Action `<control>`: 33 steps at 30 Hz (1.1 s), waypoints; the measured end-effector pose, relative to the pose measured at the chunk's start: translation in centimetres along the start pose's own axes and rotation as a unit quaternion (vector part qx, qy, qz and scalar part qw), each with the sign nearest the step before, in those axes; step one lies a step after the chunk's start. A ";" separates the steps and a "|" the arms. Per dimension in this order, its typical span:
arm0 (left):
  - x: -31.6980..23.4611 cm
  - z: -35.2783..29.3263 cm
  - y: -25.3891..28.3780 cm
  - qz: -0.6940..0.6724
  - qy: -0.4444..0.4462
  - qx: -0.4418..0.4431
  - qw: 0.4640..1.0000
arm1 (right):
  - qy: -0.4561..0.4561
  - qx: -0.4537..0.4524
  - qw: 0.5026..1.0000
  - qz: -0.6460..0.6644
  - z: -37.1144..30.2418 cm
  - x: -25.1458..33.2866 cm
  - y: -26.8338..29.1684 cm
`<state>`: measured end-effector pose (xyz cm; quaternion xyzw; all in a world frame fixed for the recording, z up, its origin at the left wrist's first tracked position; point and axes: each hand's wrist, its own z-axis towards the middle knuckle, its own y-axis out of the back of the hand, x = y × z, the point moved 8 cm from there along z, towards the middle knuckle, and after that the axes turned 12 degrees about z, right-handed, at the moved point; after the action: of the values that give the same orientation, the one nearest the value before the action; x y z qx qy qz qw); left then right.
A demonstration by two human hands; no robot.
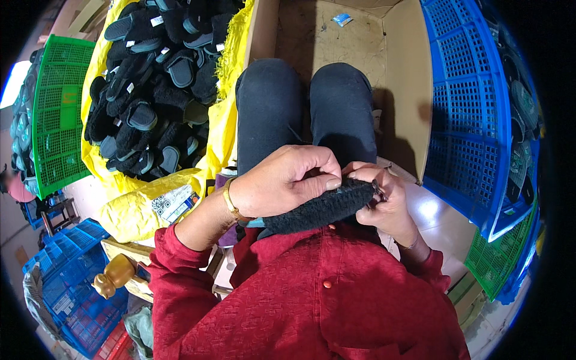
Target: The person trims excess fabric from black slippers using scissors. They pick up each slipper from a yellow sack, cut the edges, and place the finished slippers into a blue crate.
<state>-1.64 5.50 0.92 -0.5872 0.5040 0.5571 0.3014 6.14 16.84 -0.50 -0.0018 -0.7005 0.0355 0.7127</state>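
Note:
A black fuzzy slipper (318, 210) lies across my lap, with a strip of light blue showing at its left end. My left hand (285, 180) is over it, thumb and index finger pinched together at the slipper's upper edge. What exactly lies between those fingertips is too small to make out. Around the right end of the slipper my right hand (384, 198) is closed, its fingers gripping the fuzzy edge close to the left fingertips. Dark tufts stick out between the right fingers.
A yellow woven sack (228, 135) full of black slippers (144, 114) stands front left. Ahead of my knees is an open cardboard box (408, 78) with a small blue packet (342, 20). Blue crates (468, 102) stand at the right, a green crate (63, 114) far left, a golden figurine (117, 273) lower left.

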 end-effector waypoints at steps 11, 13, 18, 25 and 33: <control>1.1 -0.1 -0.5 -0.072 0.050 0.004 0.996 | -0.023 -0.003 0.999 0.044 -0.2 -0.5 0.1; 1.5 -0.2 -0.4 -0.108 0.066 -0.009 0.992 | -0.023 -0.002 0.998 0.060 -0.2 -0.7 0.1; 2.8 -0.6 0.3 -0.177 0.074 -0.045 0.980 | -0.030 0.005 0.998 0.060 -0.2 -0.8 0.1; 2.9 -1.2 2.6 -0.062 0.078 -0.111 0.989 | -0.037 0.002 0.995 0.094 -0.3 -1.2 0.1; 1.9 -1.7 0.2 -0.037 0.076 -0.041 0.996 | -0.035 0.009 0.998 0.049 -0.2 -1.0 0.3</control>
<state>-1.49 3.39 -0.54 -0.6575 0.4804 0.5196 0.2587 6.29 17.06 -1.56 -0.0286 -0.7240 0.0765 0.6850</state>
